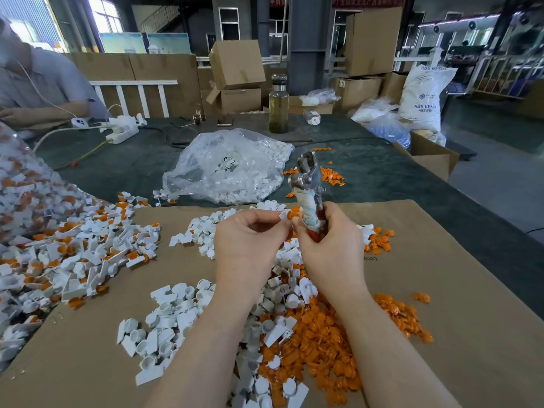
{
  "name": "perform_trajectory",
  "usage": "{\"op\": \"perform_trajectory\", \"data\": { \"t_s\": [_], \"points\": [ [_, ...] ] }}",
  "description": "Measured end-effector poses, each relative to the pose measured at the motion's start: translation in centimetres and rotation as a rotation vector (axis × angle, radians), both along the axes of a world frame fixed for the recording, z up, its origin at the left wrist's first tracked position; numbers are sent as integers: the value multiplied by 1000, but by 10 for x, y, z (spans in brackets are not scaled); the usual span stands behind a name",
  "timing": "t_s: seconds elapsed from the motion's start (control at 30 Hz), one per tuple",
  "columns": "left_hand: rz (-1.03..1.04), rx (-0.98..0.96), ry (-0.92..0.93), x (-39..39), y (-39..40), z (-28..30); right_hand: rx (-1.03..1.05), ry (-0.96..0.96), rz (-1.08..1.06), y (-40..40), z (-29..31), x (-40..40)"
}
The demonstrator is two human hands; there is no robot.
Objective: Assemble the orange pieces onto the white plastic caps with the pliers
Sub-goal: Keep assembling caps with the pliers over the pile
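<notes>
My left hand (247, 240) pinches a small white plastic cap (284, 214) between thumb and fingertips. An orange piece (293, 214) sits right against that cap, touched by my right hand's fingertips. My right hand (329, 245) grips the pliers (309, 187) by their red, tape-wrapped handles, with the metal jaws pointing up and away. Both hands hover above a cardboard sheet (456, 260). Loose white caps (170, 316) lie below my left arm and loose orange pieces (318, 348) lie between my forearms.
A heap of joined white-and-orange parts (73, 254) covers the left. A clear bag of white caps (229, 169) lies behind, with orange pieces (329, 173) beside it. Further back stand a glass bottle (278, 104) and a power strip (122, 131). A person (38, 81) sits far left.
</notes>
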State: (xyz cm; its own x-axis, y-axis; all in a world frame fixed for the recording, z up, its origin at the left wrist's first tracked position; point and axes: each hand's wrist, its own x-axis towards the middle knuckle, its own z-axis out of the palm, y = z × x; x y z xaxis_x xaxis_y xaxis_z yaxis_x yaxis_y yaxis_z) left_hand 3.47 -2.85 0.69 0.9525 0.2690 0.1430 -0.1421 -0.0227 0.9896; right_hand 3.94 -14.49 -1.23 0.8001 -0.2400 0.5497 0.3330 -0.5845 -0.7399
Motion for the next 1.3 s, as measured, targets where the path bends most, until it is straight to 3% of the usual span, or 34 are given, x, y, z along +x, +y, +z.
{"op": "perform_trajectory", "data": {
  "t_s": [0.6, 0.97, 1.1, 1.3],
  "points": [
    [30, 242, -123, -4, -4, -1, 73, 109, 86, -1, 3, 2],
    [82, 168, -45, 2, 3, -7, 117, 268, 341, -13, 7, 3],
    [40, -17, -33, 3, 8, -4, 172, 386, 435, -23, 12, 0],
    [-20, -179, -53, 7, 17, -4, 77, 542, 545, -35, 15, -3]
  ]
}}
